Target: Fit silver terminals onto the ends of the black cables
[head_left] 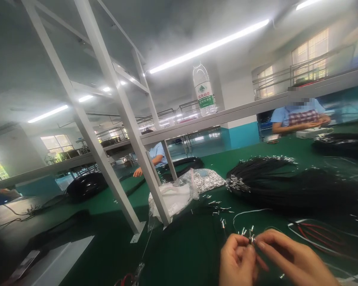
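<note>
Low in the head view, my left hand [238, 260] is closed, pinching a few thin wires with shiny metal tips [251, 230]. My right hand [290, 254] meets it there, thumb and forefinger pressed at the same metal tips. Exactly which tip each finger touches is too small to make out. Just beyond the hands, loose wire ends with metal terminals [217, 204] lie on the green tabletop [193, 250]. A large bundle of black wires [289, 186] with silvery ends rests farther back on the right. Beside it sits a clear bag of small metal parts [207, 180].
A grey metal frame [122, 103] stands on the table, its shelf carrying a plastic water bottle [204, 91]. Red and white wires [316, 234] lie at right. A phone [25, 264] is at lower left. Across the table a co-worker [301, 113] sits; another person's hand [138, 172] shows behind the frame.
</note>
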Demonstrator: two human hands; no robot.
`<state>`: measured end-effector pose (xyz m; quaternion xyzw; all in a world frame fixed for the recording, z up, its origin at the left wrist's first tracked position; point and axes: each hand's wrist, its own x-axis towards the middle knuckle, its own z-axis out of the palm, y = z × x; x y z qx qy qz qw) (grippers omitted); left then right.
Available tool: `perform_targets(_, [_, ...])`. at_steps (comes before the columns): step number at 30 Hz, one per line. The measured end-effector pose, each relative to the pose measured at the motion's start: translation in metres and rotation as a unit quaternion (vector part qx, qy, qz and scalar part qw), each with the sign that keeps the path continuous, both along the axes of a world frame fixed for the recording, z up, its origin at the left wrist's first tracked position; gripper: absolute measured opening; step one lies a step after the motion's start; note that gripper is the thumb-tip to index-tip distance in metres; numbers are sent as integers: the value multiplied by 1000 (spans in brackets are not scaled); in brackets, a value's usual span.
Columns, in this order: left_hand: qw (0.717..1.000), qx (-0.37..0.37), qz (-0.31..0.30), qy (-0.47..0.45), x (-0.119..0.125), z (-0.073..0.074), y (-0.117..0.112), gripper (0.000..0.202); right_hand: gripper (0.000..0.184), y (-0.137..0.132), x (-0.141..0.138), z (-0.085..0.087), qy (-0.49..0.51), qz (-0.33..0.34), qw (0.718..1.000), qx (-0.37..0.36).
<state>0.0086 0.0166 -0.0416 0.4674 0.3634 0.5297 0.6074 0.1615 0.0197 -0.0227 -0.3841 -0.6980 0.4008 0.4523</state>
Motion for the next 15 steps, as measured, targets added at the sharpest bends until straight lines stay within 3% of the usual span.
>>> perform_targets(10, [1000, 14, 7, 19, 4, 6, -4, 64, 29, -6, -6, 6, 45, -43, 998, 4])
perform_targets(15, [1000, 3, 5, 17, 4, 7, -5, 65, 28, -6, -4, 8, 15, -18, 1000, 5])
